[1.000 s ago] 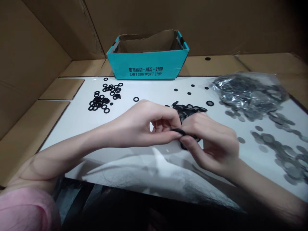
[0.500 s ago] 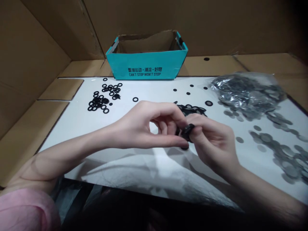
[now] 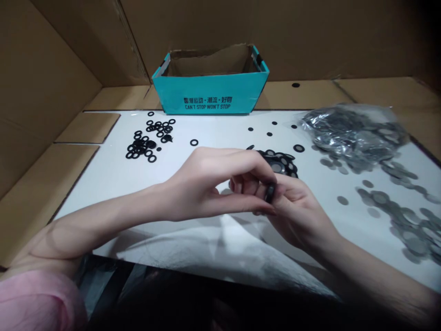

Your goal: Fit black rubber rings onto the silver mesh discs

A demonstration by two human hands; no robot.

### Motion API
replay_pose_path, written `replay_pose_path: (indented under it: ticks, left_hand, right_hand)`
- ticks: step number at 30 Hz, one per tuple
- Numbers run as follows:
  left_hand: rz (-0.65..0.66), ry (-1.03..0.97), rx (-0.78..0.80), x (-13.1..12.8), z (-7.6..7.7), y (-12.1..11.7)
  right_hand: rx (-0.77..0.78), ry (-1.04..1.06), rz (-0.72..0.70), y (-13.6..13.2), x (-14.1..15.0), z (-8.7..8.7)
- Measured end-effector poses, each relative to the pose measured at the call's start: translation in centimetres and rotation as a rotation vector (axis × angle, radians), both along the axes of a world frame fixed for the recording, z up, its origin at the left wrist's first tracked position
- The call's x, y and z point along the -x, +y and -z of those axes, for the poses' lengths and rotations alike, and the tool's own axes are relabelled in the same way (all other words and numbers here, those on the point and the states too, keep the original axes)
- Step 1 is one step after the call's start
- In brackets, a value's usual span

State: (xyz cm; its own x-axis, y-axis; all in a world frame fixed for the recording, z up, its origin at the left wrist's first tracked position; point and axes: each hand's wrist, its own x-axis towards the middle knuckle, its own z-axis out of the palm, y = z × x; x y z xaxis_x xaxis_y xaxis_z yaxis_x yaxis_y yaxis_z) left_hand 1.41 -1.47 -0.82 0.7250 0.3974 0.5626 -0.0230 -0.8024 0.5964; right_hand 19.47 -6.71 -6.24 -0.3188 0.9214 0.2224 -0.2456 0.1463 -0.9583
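Observation:
Between my two hands, above the front half of the white board, is a small black ring-like piece [image 3: 270,193] seen nearly edge-on. My left hand [image 3: 220,184] closes round it with thumb and index fingertip. Against its right side press the fingers of my right hand [image 3: 299,207], also closed. The right fingertips are partly covered by the left hand. Just behind the hands lies a heap of black rings with grey centres [image 3: 277,162], and a similar ringed disc [image 3: 299,148] sits apart to its right.
Loose black rings [image 3: 141,146] lie scattered at the left. A turquoise box [image 3: 210,87] stands at the back. On the right are a clear plastic bag of grey discs [image 3: 351,133] and loose grey discs [image 3: 409,225]. Cardboard walls [image 3: 44,59] surround the board.
Both hands have come closer together and slightly lower. The black piece has turned more edge-on between the fingers, and more of the heap behind shows.

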Motion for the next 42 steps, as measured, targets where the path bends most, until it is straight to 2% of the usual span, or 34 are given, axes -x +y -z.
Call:
replay_pose_path:
  ticks: [4, 9, 15, 20, 26, 29, 37, 42]
  left_hand:
    - [-0.021, 0.006, -0.024, 0.1, -0.1, 0.0]
    - [-0.101, 0.060, -0.134, 0.2, -0.2, 0.1]
    - [-0.099, 0.065, -0.198, 0.5, 0.0, 0.4]
    - [-0.091, 0.030, -0.126, 0.6, 0.1, 0.5]
    - [-0.033, 0.042, 0.068, 0.5, -0.4, 0.4]
    - [-0.048, 0.103, 0.030, 0.5, -0.7, 0.2]
    - [-0.157, 0.198, -0.179, 0.5, -0.1, -0.5]
    - [-0.127, 0.183, -0.171, 0.5, 0.2, -0.4]
  right_hand:
    - [0.007, -0.044, 0.023, -0.1, -0.2, 0.1]
    - [-0.033, -0.161, 0.115, -0.4, -0.8, -0.1]
    - [-0.229, -0.315, 0.207, -0.6, -0.7, -1.7]
    - [-0.358, -0.354, 0.308, -0.3, -0.9, -1.9]
    - [-0.605, -0.486, 0.426, -0.2, -1.1, -1.3]
    - [-0.714, -0.505, 0.437, -0.1, -1.1, -1.2]
    - [-0.761, -0.563, 0.447, 0.0, -0.9, -1.2]
    - [-0.755, -0.591, 0.459, -0.3, -0.7, -1.6]
